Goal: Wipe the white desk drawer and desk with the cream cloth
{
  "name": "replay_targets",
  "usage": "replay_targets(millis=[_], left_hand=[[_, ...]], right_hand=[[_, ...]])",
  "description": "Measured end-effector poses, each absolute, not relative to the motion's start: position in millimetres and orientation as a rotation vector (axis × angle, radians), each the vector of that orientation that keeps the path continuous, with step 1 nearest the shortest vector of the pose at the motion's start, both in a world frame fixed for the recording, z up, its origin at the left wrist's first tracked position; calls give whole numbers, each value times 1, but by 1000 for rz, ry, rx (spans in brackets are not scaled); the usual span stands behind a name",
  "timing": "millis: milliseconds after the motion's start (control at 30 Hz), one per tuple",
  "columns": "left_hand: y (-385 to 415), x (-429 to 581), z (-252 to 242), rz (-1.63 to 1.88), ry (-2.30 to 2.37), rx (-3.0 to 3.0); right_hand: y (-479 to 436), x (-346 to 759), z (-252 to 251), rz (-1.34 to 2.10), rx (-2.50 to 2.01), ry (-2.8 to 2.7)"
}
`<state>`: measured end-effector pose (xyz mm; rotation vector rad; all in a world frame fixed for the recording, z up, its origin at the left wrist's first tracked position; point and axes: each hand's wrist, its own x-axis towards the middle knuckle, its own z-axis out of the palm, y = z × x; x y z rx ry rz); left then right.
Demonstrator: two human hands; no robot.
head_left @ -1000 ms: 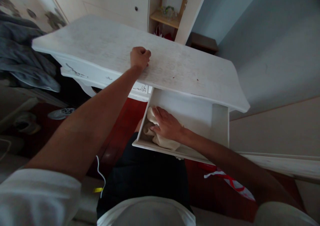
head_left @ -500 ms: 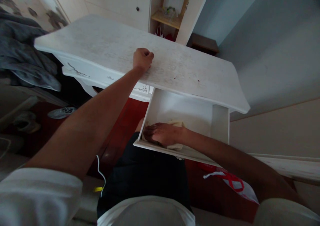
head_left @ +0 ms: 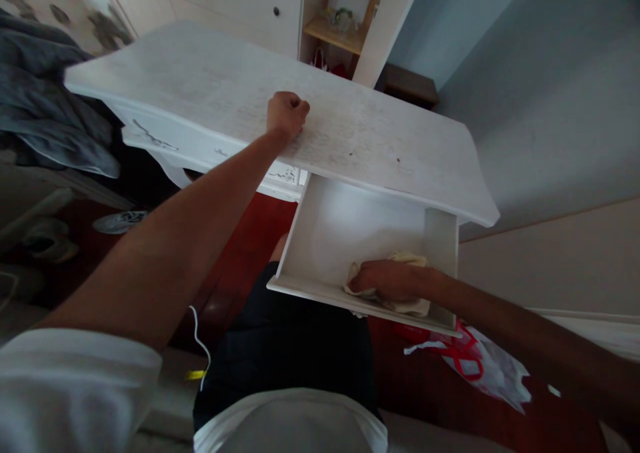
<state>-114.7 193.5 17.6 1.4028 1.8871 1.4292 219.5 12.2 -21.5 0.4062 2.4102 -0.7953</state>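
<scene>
My right hand (head_left: 387, 281) is inside the pulled-out white drawer (head_left: 327, 226), its fingers curled over a cream cloth (head_left: 411, 307) pressed to the drawer's bottom near the front. Parts of the cloth stick out around the hand and wrist. On the worn white desk top (head_left: 210, 86) rests my left hand (head_left: 287, 114), closed in a fist, with nothing visible in it. The drawer juts out toward my lap from under the desk's front edge.
A white plastic bag with red handles (head_left: 500, 366) lies on the dark red floor below the drawer. Grey clothing (head_left: 45, 99) hangs at the left, above shoes (head_left: 120, 221). A white cable (head_left: 197, 339) runs beside my leg. Behind the desk stands a white cabinet (head_left: 240, 13).
My right hand has slid with the cloth from the drawer's front left corner toward its right side. The left fist has stayed in place on the desk top.
</scene>
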Motion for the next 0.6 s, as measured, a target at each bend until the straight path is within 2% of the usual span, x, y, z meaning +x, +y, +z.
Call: replay_targets(millis=[367, 600], left_hand=[[185, -111, 27, 1424, 1928, 1360], [182, -109, 29, 1382, 1989, 1382]], right_hand=[[12, 239, -3, -606, 624, 2156], [-5, 247, -10, -236, 639, 2107]])
